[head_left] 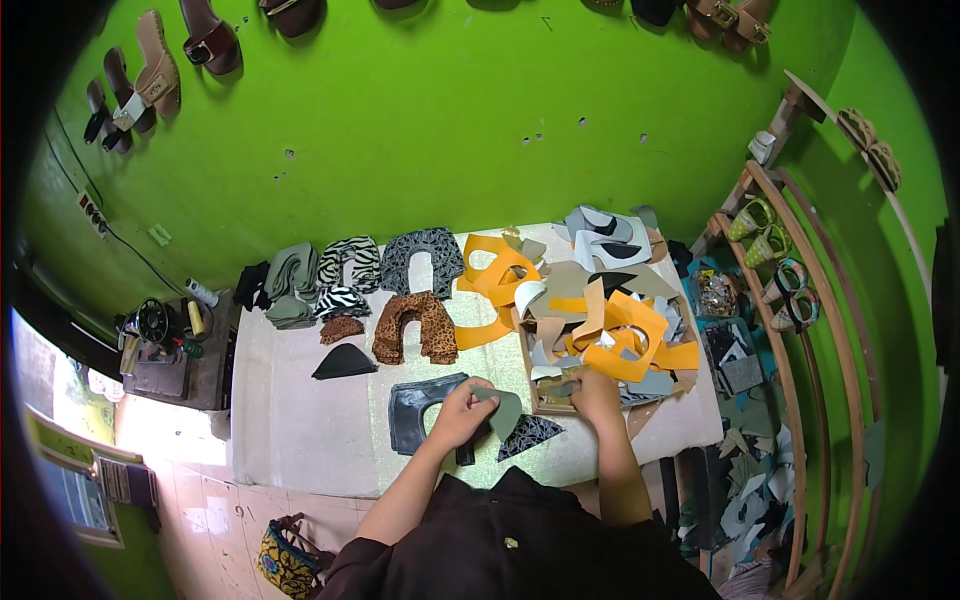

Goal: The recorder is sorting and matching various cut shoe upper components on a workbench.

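Note:
My left hand [463,413] grips a grey-green cut piece of sheet material [498,409] with a rounded edge. Under that hand lies a stack of black U-shaped cut pieces [407,412], partly covered by my wrist. A black-and-grey patterned triangular piece [530,434] rests just right of the held piece. My right hand [597,394] is closed at the near side of the scrap box [533,398], and a small grey-green scrap [566,388] shows at its fingertips. Yellow, white and grey offcuts [630,335] heap over the box.
Along the table's [290,420] far side lie stacks of zebra-print [348,262], leopard-print [415,325], grey and yellow pieces. A black half-round piece [345,362] lies nearer. A sewing machine [150,322] stands left; a wooden shoe rack [790,330] stands right. Sandals hang on the green wall.

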Demonstrator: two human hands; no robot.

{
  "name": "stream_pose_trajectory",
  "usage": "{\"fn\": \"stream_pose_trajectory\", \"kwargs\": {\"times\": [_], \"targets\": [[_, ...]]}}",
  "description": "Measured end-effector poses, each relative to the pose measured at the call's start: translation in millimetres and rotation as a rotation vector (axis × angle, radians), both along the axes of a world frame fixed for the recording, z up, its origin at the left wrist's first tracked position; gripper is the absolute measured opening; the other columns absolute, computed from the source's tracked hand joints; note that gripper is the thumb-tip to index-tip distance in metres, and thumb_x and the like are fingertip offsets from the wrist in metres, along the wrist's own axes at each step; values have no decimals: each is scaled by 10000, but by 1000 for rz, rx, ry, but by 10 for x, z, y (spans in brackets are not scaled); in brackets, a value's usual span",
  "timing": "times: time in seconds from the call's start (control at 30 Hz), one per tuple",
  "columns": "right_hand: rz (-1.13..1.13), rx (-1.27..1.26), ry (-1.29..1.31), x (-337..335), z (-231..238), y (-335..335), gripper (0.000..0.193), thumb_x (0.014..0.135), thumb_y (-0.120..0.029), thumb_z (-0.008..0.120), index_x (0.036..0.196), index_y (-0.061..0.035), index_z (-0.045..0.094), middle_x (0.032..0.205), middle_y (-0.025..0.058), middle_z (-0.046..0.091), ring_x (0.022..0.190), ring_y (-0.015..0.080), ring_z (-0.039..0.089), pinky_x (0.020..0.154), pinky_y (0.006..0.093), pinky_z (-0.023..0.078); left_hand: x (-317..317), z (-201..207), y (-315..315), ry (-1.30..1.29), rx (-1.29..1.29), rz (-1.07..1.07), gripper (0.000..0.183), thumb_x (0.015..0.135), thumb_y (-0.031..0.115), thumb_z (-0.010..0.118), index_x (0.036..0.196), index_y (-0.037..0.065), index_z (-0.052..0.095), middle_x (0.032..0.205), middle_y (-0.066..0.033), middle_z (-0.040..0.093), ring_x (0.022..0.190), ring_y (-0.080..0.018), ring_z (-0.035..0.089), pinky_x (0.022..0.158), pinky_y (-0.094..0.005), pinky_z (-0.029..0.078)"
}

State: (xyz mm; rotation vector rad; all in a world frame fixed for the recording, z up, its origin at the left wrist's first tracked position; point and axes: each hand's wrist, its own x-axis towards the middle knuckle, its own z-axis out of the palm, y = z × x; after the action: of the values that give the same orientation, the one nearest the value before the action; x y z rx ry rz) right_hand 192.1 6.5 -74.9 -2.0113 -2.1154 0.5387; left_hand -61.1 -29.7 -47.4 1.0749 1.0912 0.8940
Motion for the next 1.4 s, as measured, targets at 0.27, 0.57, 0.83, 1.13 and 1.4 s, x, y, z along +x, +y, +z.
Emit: {"fn": "stream_pose_trajectory", "kwargs": {"times": [0.27,0.57,0.83,1.13,1.4], "targets": [[-191,-11,986,180,415,-132,135,860,-75,556,953,22,572,673,22,579,585,50,509,504,213,375,-1,-22,-23,-82,35,124,240,932,178,469,968,-34,576,866,-36,624,751,-81,559,701,-241,445],[-185,-148,1327,-398,537,-430,124,845,-78,596,946,-7,595,770,-12,607,625,30,502,524,183,376,-150,88,-133,-79,-97,122,338,938,295,466,907,-1,625,814,-43,640,711,-87,582,704,-220,458],[-238,-694,1720,-1239,436,-679,157,819,29,584,887,-67,479,762,80,612,594,137,613,489,211,470,-539,-33,-319,-20,-40,321,332,947,307,436,937,25,610,792,-12,606,702,-80,525,618,-219,395],[-421,-796,2140,-2022,438,-815,163,907,-105,486,997,15,550,1006,141,621,1012,288,605,817,330,524,-996,147,-497,-109,48,249,350,966,243,427,1135,-41,544,1048,-70,613,921,-123,559,844,-251,424],[-308,-622,2150,-2254,536,-881,95,889,-119,561,914,-36,600,794,71,657,729,159,659,639,247,544,-1278,116,-508,-173,57,303,437,961,357,417,951,-29,622,881,-55,636,772,-88,563,715,-221,435]]}}
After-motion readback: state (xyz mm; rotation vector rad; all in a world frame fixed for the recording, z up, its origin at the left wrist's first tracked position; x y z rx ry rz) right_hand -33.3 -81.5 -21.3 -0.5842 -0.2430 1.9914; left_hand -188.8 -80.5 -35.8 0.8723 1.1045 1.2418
